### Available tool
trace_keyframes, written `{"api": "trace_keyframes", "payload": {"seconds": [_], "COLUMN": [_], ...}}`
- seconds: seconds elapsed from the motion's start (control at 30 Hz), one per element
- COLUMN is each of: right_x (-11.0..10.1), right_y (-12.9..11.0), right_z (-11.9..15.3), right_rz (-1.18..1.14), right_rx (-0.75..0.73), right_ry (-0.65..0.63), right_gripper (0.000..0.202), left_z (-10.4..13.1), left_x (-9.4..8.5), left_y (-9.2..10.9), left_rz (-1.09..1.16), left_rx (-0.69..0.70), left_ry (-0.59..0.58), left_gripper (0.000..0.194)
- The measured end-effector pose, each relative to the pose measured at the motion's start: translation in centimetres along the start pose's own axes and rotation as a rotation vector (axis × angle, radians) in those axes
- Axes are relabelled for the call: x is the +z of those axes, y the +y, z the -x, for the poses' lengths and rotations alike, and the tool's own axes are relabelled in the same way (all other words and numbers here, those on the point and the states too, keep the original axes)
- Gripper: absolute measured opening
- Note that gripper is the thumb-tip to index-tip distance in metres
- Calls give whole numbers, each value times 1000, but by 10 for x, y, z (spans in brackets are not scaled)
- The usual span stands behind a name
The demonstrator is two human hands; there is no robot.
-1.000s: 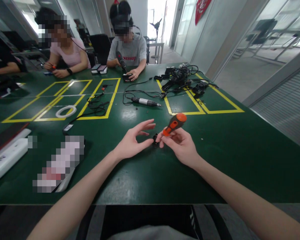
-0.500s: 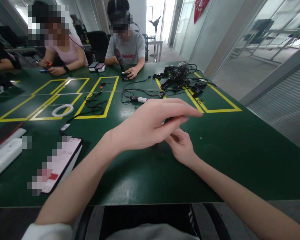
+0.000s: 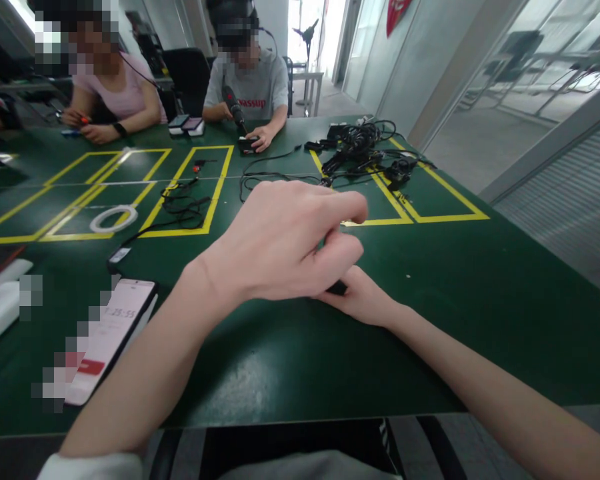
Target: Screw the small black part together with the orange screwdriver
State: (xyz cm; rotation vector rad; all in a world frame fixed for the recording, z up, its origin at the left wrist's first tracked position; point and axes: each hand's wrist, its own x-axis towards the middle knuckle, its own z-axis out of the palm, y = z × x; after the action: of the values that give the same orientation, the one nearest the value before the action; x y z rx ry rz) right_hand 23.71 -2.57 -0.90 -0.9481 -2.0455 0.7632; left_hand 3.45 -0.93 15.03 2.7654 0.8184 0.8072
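Left hand [image 3: 290, 240]: overlaps right hand [image 3: 364, 297], fingers curled; contents hidden, cannot tell | Right hand: thumb and fingers about what seems a dark part [image 3: 338, 289]; clamping unclear | Part: beneath left thumb, nearer right hand; long axis hidden

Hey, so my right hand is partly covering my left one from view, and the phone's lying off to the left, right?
Not quite: in the head view, the left hand partly covers the right hand. The phone does lie off to the left.
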Motion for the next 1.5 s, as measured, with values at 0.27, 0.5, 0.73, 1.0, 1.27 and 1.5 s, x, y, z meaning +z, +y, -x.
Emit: {"api": "trace_keyframes", "payload": {"seconds": [0.27,0.5,0.73,1.0,1.27,1.5], "right_x": [11,-3,-8,-8,-7,-8], "right_y": [-7,-4,0,2,0,-4], "right_z": [3,2,-1,-2,-1,-2], "right_rz": [102,29,31,26,40,31], "right_rx": [56,52,4,-22,-17,-13], "right_ry": [105,-47,-107,-121,-123,-114], "right_gripper": [25,27,28,24,24,17], "left_z": [-1,-4,-4,-6,-7,-4], "left_x": [-9,-2,-11,-7,7,1], "left_y": [14,1,-27,-40,-17,0], "left_rz": [380,555,909,757,203,10], "left_rx": [-105,-161,-279,-268,-86,-5], "left_ry": [28,-156,-309,-198,110,27], "left_gripper": [13,44,45,31,36,31]}}
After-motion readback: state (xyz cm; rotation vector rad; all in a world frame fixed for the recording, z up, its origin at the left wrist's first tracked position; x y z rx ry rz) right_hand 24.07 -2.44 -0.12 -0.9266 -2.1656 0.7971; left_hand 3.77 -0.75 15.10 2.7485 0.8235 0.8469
